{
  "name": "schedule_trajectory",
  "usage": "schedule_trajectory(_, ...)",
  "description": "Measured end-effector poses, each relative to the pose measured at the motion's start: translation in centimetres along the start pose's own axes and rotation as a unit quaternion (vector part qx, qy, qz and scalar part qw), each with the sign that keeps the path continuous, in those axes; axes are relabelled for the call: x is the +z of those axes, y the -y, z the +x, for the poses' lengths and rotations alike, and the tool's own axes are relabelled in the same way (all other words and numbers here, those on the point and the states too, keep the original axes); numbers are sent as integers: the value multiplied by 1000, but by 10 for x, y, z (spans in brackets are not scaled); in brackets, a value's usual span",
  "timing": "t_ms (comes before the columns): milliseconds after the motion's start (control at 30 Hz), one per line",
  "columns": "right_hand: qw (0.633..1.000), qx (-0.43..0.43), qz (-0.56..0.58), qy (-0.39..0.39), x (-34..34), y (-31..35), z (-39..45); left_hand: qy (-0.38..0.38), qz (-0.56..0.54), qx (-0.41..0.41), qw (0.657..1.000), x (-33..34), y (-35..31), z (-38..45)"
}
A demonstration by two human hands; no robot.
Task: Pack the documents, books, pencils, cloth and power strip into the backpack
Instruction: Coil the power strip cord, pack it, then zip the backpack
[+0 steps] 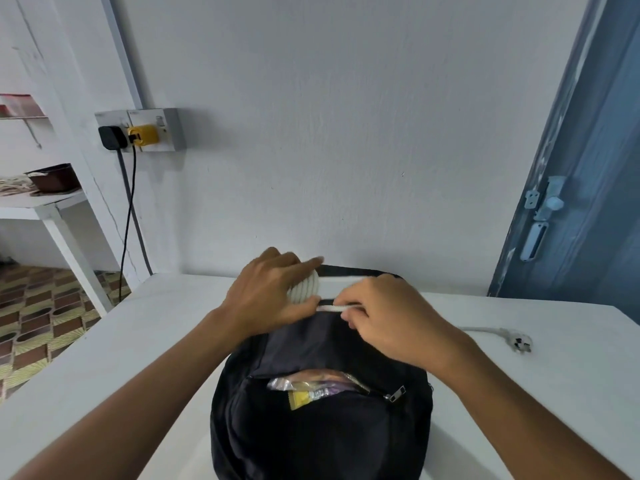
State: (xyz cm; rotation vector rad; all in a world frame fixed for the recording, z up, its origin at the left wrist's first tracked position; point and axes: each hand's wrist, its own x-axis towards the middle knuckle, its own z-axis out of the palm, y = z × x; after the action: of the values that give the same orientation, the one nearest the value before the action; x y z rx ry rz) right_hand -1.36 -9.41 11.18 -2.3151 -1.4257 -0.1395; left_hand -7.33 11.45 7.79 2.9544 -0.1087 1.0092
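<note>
A black backpack (322, 420) lies on the white desk (104, 358), close to the person, its top end pointing toward the wall. Its front pocket is unzipped, the zipper pull (396, 394) hanging at the pocket's right end, and clear plastic packets (311, 386) with yellow and purple print show in the gap. At the far end of the backpack, the main opening is where both hands work. The left hand (268, 294) grasps a white coiled cord (304, 288) of the power strip, fingers curled over the bundle just above the opening. The right hand (388, 320) pinches a white strand of the same cord (332, 308) at the bag's upper edge, fingers bent around it. Whether the body of the power strip is already inside cannot be told; the hands are blurred.

The rest of the cord trails off to the right, and its white plug (519, 342) lies flat on the desk, well apart from the backpack. The desk has bare surface on both sides of the bag, and its far edge meets the wall (346, 133) just behind the bag.

On the wall to the left sits a socket panel (156, 129) with a black plug (110, 137) and a yellow adapter (143, 135), cables hanging down. Farther left is a white shelf unit (52, 206) holding a dark container (52, 178). A blue door (571, 202) stands at the right, and patterned floor tiles (41, 323) show at lower left.
</note>
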Motion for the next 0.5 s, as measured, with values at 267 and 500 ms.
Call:
schedule_trajectory(267,968,7,246,-40,-29,-42,19,127,-334,25,933,-8,-14,-10)
schedule_trajectory(500,853,43,518,52,-2,-56,17,138,-561,-80,812,-20,-41,-4)
